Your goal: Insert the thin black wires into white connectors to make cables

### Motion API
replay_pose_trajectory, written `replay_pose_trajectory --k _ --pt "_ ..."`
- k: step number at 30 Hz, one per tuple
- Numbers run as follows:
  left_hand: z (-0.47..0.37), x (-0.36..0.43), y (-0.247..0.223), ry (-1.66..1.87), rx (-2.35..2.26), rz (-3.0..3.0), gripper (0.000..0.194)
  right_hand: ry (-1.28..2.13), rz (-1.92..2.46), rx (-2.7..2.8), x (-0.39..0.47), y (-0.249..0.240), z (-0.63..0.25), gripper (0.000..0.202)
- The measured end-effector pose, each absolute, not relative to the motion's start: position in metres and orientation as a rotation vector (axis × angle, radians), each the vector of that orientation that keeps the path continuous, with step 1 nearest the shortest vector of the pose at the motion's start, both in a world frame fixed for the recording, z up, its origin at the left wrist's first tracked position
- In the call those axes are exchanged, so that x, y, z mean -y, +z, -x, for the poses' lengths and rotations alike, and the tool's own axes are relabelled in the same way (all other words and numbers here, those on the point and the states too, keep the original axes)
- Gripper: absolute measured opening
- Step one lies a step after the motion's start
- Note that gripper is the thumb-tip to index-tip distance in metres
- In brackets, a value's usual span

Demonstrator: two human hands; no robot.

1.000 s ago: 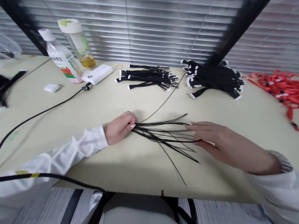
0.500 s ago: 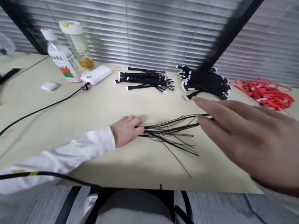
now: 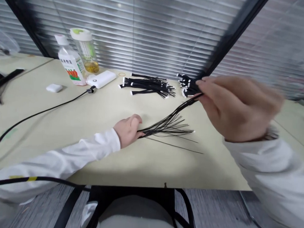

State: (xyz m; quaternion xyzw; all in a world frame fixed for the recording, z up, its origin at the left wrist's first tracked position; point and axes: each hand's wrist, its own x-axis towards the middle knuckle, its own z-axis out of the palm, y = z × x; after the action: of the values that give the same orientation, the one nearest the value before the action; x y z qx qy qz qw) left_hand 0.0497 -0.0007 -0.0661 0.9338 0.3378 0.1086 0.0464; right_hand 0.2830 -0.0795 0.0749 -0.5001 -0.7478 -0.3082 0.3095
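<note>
Raised since the frame half a second ago, the right hand (image 3: 239,109) has lifted part of the bundle of black wires (image 3: 168,120), which now slopes up to the right; the left hand (image 3: 128,130) stays near the middle of the frame.

At the upper left stands a clear plastic container (image 3: 6,42), partly cut off by the edge, with a dark bundle (image 3: 8,79) on the surface (image 3: 149,164) below it. A small white case (image 3: 54,88) lies to the right of that bundle. Next come a white-capped bottle (image 3: 72,70) and, just beside it, a clear tumbler (image 3: 85,49) with yellowish contents. A white block (image 3: 103,79) lies at their foot, and a black cable (image 3: 38,113) runs from it toward the left edge. Lower left, a thicker black cord (image 3: 55,179) with a yellow mark crosses the white sleeve (image 3: 71,161).

At the centre, the left hand grips the left end of the wires, whose loose strands fan out rightward. Above them, at upper centre, lies a row of black leads (image 3: 148,85) with white ends.

Right of centre, the right hand pinches the raised strands between thumb and fingers, partly covering a second black pile (image 3: 186,83) with white ends.
</note>
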Motion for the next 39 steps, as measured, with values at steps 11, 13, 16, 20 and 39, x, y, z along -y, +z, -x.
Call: replay_pose_trajectory --k 11,13,16,20,39 --pt "-0.042 -0.018 -0.06 0.703 -1.401 -2.048 0.028 0.492 1.083 1.306 0.021 0.029 -0.287 0.02" --pt "-0.041 -0.024 -0.06 0.783 -1.417 -1.882 0.03 0.461 1.165 1.428 0.015 0.03 -0.28 0.027" --pt "-0.042 -0.026 -0.059 0.868 -1.368 -1.703 0.032 0.277 1.328 1.636 0.003 0.032 -0.266 0.028" --pt "-0.049 -0.017 -0.055 0.911 -1.234 -1.563 0.027 0.185 1.409 1.953 -0.018 0.028 -0.236 0.023" --pt "-0.054 -0.001 -0.061 1.062 -1.086 -1.192 0.048 -0.167 1.625 2.438 0.011 0.024 -0.228 0.017"
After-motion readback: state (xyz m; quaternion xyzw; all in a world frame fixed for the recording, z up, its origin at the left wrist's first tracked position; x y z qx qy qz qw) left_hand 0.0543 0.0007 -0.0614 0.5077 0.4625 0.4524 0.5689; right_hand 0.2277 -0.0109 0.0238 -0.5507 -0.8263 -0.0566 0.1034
